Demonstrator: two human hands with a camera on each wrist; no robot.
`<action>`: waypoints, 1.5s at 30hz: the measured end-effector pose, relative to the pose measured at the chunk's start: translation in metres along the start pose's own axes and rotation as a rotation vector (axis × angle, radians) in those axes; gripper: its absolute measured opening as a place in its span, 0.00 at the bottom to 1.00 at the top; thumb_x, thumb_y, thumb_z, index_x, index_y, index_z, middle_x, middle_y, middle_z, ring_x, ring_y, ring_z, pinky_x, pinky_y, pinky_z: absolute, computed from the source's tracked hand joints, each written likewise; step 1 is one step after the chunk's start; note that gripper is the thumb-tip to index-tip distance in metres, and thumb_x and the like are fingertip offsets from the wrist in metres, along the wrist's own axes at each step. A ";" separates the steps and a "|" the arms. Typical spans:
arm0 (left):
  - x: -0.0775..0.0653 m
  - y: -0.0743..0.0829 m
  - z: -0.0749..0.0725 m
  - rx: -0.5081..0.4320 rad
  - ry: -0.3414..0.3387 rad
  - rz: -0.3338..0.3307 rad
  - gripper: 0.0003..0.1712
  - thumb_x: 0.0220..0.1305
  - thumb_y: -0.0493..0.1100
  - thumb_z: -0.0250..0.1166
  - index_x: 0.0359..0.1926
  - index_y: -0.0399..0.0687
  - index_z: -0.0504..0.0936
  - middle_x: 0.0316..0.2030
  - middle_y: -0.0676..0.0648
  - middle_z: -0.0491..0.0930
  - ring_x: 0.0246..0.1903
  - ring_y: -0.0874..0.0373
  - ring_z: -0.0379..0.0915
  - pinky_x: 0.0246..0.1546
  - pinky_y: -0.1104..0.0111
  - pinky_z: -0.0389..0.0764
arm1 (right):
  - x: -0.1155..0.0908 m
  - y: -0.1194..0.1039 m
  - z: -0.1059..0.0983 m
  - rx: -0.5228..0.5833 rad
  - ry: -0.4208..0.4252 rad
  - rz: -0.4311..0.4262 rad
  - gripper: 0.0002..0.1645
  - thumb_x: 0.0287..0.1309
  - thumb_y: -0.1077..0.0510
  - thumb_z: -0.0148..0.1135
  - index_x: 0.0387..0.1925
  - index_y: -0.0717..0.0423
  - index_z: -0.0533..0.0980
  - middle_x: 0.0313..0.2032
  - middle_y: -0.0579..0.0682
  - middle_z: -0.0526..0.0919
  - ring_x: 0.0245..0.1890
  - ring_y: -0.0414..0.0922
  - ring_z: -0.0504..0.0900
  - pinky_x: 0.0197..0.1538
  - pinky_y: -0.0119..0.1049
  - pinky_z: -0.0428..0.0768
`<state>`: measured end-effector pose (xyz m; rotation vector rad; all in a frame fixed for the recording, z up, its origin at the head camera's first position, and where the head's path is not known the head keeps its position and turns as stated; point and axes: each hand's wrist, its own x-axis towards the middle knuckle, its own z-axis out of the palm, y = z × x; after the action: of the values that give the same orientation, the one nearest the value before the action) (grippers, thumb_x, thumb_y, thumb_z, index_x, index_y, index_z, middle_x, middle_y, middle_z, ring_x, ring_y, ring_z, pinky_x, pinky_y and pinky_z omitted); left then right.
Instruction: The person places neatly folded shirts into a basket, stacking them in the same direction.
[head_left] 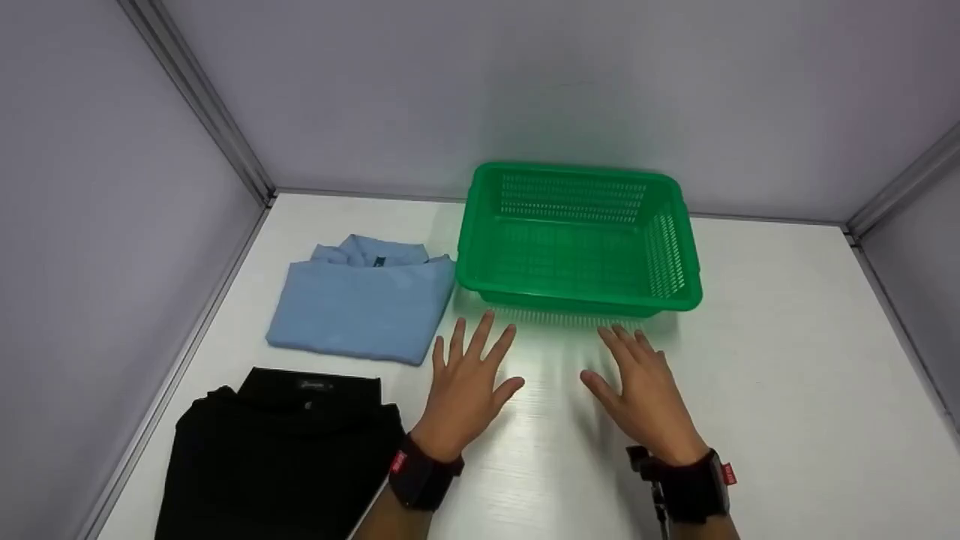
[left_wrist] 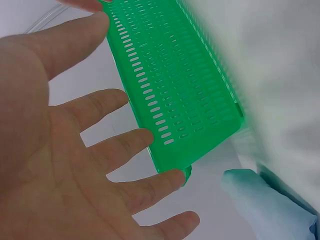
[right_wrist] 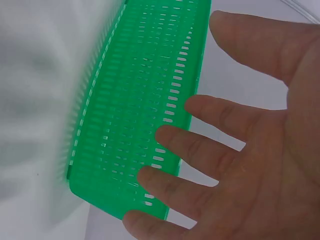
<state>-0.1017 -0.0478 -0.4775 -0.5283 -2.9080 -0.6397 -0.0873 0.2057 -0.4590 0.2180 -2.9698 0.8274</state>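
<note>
Both hands are held over the white table in front of a green plastic basket [head_left: 570, 300], apart from it and holding nothing. My left hand [head_left: 466, 386] has its fingers spread and straight, just right of a folded blue shirt [head_left: 360, 307]. My right hand [head_left: 649, 397] is near the basket's front right, fingers extended and thumb out to the side. In the left wrist view the palm and straight fingers [left_wrist: 95, 110] show before the basket's slotted wall [left_wrist: 170, 75]. The right wrist view likewise shows extended fingers [right_wrist: 195, 145] before the slotted wall [right_wrist: 125, 100].
At the front left lies a folded black garment [head_left: 277, 457] with its collar showing. The basket stands against the back wall [head_left: 570, 82], with nothing in it. Grey metal-edged side panels [head_left: 90, 225] bound the white table [head_left: 787, 375].
</note>
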 end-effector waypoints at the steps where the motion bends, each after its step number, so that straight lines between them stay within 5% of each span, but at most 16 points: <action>1: 0.001 0.000 -0.001 -0.003 -0.001 -0.003 0.41 0.70 0.59 0.68 0.79 0.57 0.68 0.81 0.41 0.61 0.78 0.29 0.55 0.72 0.29 0.59 | -0.001 -0.001 -0.001 0.000 -0.001 0.002 0.41 0.73 0.47 0.66 0.78 0.60 0.65 0.77 0.67 0.67 0.79 0.72 0.59 0.74 0.78 0.56; 9: 0.007 0.008 -0.012 -0.031 0.004 -0.027 0.37 0.72 0.58 0.67 0.77 0.54 0.71 0.79 0.40 0.65 0.77 0.28 0.57 0.72 0.28 0.58 | -0.003 -0.005 -0.009 0.016 -0.026 0.021 0.39 0.74 0.48 0.64 0.78 0.60 0.65 0.77 0.67 0.66 0.78 0.72 0.60 0.75 0.76 0.57; 22: 0.008 0.016 -0.025 -0.003 0.035 0.049 0.34 0.72 0.54 0.69 0.75 0.54 0.74 0.75 0.38 0.70 0.69 0.33 0.72 0.58 0.42 0.81 | 0.005 -0.004 -0.012 0.044 -0.064 0.002 0.38 0.75 0.48 0.64 0.77 0.58 0.67 0.75 0.65 0.70 0.77 0.71 0.63 0.76 0.69 0.63; 45: -0.006 0.009 -0.017 -0.061 -0.028 0.040 0.34 0.73 0.53 0.69 0.76 0.52 0.73 0.75 0.38 0.70 0.69 0.33 0.73 0.60 0.40 0.79 | -0.008 0.002 -0.012 0.073 -0.113 0.033 0.38 0.75 0.46 0.63 0.78 0.56 0.66 0.76 0.63 0.70 0.78 0.69 0.63 0.76 0.68 0.64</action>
<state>-0.0923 -0.0490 -0.4595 -0.6061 -2.9036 -0.7229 -0.0795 0.2147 -0.4510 0.2263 -3.0579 0.9595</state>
